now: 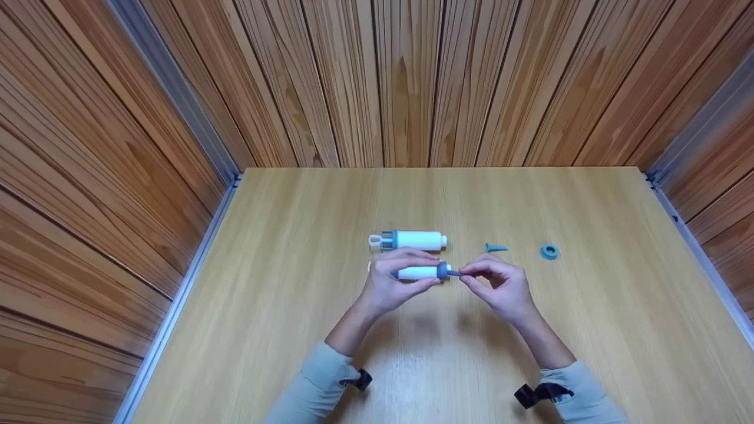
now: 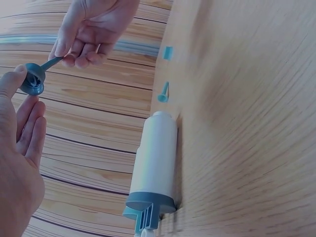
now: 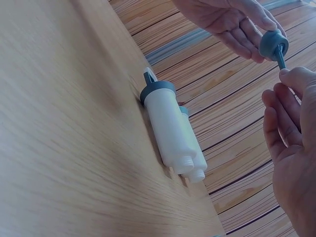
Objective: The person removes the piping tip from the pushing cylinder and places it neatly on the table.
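Between thumb and fingers, my left hand (image 1: 392, 284) pinches a blue-grey ring cap (image 2: 32, 79). My right hand (image 1: 502, 287) pinches the thin end of a tapered nozzle (image 3: 281, 58), whose other end sits in the cap's opening. Both parts are held above the table, clear of the cylinders. Below my left hand lies a white syringe-like cylinder (image 1: 417, 273), partly hidden by that hand in the head view. Just behind it, a second white cylinder (image 1: 419, 240) lies parallel, with a blue-grey flange and a loop handle at its left end.
On the wooden table (image 1: 265, 282), a second blue nozzle (image 1: 495, 247) lies right of the cylinders. Farther right is another blue ring cap (image 1: 549, 252). Wood-plank walls (image 1: 406, 88) stand at the back and sides, with metal rails (image 1: 177, 88) at the corners.
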The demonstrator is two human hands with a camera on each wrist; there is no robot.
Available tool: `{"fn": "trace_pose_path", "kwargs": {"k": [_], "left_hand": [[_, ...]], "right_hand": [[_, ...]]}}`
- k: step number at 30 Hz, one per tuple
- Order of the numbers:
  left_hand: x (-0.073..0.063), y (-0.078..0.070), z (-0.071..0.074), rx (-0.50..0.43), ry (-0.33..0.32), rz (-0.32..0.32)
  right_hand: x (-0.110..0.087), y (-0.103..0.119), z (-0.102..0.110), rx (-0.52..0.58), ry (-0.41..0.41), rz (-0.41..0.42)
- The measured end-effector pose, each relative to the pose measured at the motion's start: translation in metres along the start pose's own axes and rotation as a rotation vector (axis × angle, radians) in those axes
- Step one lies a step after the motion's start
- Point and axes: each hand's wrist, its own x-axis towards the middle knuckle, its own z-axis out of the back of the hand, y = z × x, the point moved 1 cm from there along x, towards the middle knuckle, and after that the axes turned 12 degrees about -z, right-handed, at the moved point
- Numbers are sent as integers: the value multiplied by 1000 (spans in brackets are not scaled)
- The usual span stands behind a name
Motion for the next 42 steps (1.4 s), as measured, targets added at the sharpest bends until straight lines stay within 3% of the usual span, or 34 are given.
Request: {"fn": "trace_pose_path", "kwargs": {"k": [19,42], "left_hand": [[-1,-1,-5,19,2,4],[-2,-4,-7,18,20,23]], "right_hand": [[4,5,-7,42,26,37],[3,11,-13,34,32,26]]}}
